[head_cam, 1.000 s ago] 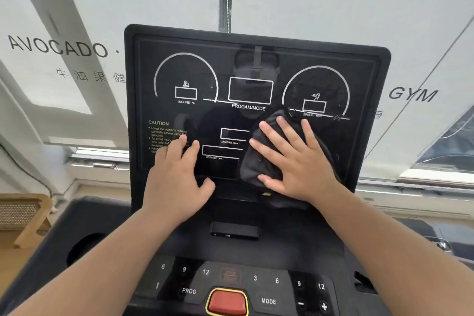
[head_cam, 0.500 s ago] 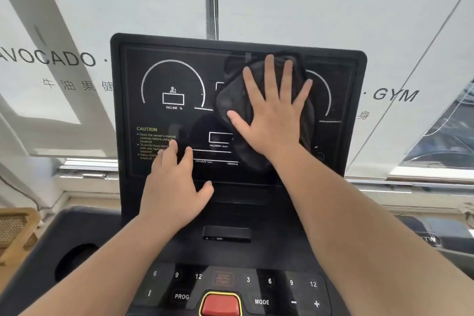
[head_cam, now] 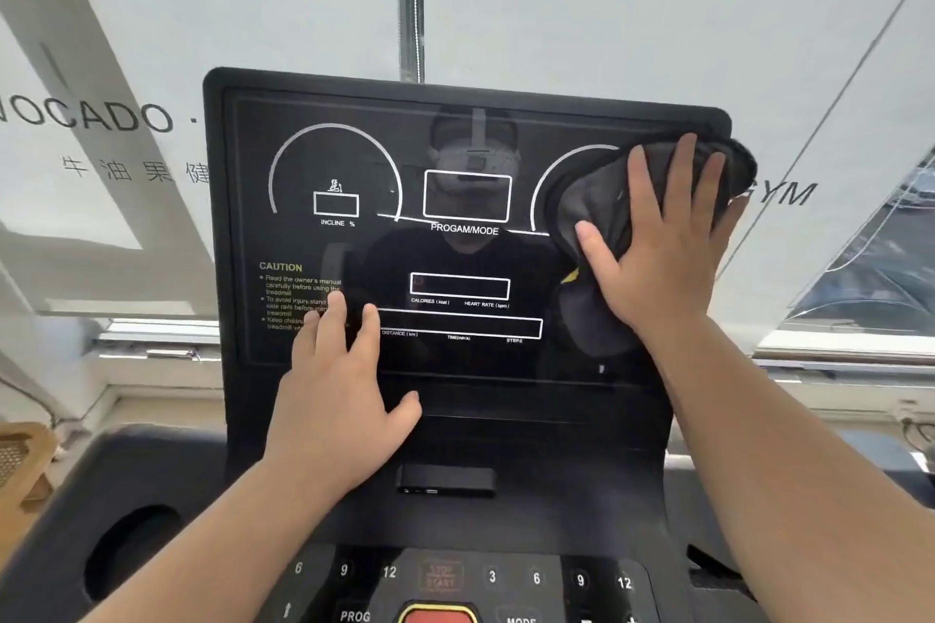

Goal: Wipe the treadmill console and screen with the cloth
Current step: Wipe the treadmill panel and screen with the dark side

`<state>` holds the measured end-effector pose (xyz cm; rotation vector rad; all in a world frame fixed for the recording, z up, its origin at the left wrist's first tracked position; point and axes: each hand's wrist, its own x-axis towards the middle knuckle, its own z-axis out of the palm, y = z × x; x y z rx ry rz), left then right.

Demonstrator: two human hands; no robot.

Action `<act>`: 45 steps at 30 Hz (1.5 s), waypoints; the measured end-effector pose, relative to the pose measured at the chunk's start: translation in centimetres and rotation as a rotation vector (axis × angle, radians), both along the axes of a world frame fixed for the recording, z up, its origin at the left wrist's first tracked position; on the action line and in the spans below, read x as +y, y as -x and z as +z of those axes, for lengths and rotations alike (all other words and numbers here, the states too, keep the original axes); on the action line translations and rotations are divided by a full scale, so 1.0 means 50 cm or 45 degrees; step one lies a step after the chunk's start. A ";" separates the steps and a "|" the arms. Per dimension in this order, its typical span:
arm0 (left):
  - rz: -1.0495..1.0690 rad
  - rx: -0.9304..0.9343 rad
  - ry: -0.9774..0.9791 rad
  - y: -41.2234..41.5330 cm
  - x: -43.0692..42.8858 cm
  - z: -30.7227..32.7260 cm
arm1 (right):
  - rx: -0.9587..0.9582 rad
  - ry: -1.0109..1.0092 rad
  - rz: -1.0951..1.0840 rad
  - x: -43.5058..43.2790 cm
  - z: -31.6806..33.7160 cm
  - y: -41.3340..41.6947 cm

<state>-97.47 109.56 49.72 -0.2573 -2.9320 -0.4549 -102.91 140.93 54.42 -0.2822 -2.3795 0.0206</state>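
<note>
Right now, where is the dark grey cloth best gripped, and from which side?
Probably pinch the loose lower flap of the dark grey cloth, lying free below the right hand, coming from below; its upper part is pressed flat on the glossy black screen.

Dark grey cloth (head_cam: 597,207), crumpled, lies against the upper right corner of the screen (head_cam: 455,258), covering most of the right-hand dial and overhanging the right edge. Screen is glossy black, upright, tilted back, unlit, with white printed markings. Black console (head_cam: 536,460) below carries numbered keys.
</note>
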 end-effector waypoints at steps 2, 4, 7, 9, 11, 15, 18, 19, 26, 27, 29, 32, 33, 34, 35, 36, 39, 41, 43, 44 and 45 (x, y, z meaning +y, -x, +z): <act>-0.007 0.002 0.005 0.001 -0.001 0.000 | 0.021 0.097 -0.080 -0.046 0.052 0.042; -0.006 0.000 -0.002 0.002 -0.004 -0.001 | 0.026 0.077 -0.072 -0.110 0.081 0.077; 0.001 0.055 -0.018 0.008 -0.013 -0.004 | 0.011 -0.164 0.120 -0.214 0.078 0.101; 0.030 0.131 -0.097 0.017 -0.020 -0.006 | -0.022 -0.374 0.321 -0.260 0.047 0.091; 0.050 0.223 -0.145 0.027 -0.023 -0.002 | -0.075 -0.576 0.519 -0.263 0.004 0.069; 0.025 0.358 -0.174 0.034 -0.010 0.010 | -0.064 -0.752 0.646 -0.154 -0.026 0.040; -0.089 0.411 -0.143 0.028 0.012 0.012 | 0.002 -0.555 0.402 -0.039 0.034 0.042; -0.142 0.414 -0.123 0.025 0.020 0.011 | -0.008 -0.452 0.306 -0.006 0.060 0.043; -0.354 0.289 0.059 -0.016 0.071 -0.038 | -0.055 -0.171 0.116 0.008 0.014 0.006; -0.368 0.268 0.085 -0.023 0.075 -0.048 | -0.071 -0.175 0.139 0.001 -0.018 -0.011; -0.386 0.233 0.145 -0.035 0.080 -0.068 | -0.101 -0.185 0.194 -0.006 -0.094 -0.057; -0.369 0.209 0.202 -0.048 0.085 -0.091 | -0.147 -0.211 0.261 -0.016 -0.222 -0.135; -0.361 0.209 0.209 -0.051 0.085 -0.095 | -0.171 -0.210 0.276 -0.017 -0.258 -0.158; -0.356 0.212 0.214 -0.053 0.084 -0.098 | -0.199 -0.213 0.287 -0.013 -0.286 -0.178; -0.354 0.217 0.217 -0.055 0.082 -0.100 | -0.229 -0.229 0.292 -0.003 -0.307 -0.194; -0.353 0.223 0.220 -0.057 0.078 -0.102 | -0.256 -0.255 0.296 0.010 -0.320 -0.208; -0.333 0.230 0.215 -0.063 0.057 -0.110 | -0.304 -0.245 0.272 0.039 -0.335 -0.239; -0.292 0.220 0.202 -0.071 0.038 -0.121 | -0.357 -0.150 0.229 0.018 -0.340 -0.251; -0.245 0.184 0.198 -0.082 0.019 -0.136 | -0.409 -0.094 0.249 -0.032 -0.348 -0.261; -0.224 0.163 0.201 -0.088 0.009 -0.144 | -0.429 -0.088 0.281 -0.061 -0.350 -0.265; -0.206 0.142 0.208 -0.094 0.000 -0.152 | -0.450 -0.080 0.312 -0.089 -0.351 -0.268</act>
